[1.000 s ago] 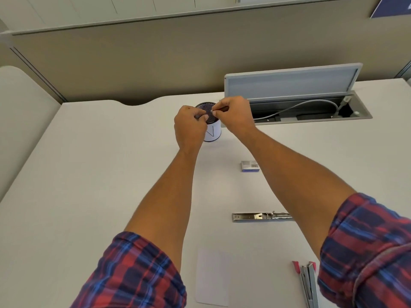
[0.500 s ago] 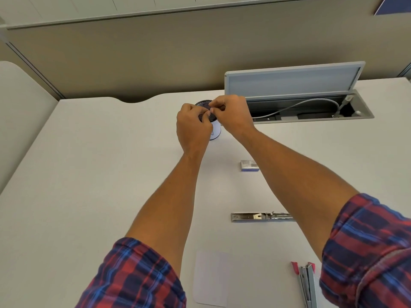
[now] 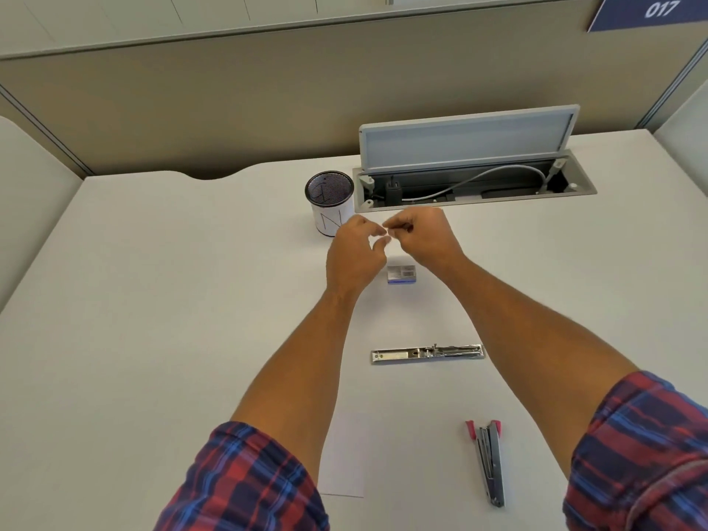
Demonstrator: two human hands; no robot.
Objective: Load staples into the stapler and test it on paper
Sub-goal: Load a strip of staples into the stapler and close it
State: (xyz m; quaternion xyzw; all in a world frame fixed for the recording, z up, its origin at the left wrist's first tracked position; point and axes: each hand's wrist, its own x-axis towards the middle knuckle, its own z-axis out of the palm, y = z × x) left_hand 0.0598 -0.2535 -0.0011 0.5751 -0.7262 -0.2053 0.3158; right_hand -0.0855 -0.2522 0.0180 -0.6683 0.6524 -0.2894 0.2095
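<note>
Head view: your right hand [image 3: 423,239] pinches something too small to identify; your left hand [image 3: 354,256] hangs beside it, fingers loosely spread, empty. Beneath them sits the staple box [image 3: 401,273]. Stapler magazine [image 3: 427,353] lies mid-surface; stapler body [image 3: 487,462] and paper [image 3: 343,465] near the front edge.

Left hand [image 3: 354,254] loosely open; right hand [image 3: 423,235] pinching, seemingly; fingertips nearly meet.

A blue sign [image 3: 651,11] at the top right, on the partition, reads "017" in white slanted numerals. The small box [image 3: 401,273] on the tabletop [image 3: 153,300] carries print, perhaps a label, too blurred to read.
</note>
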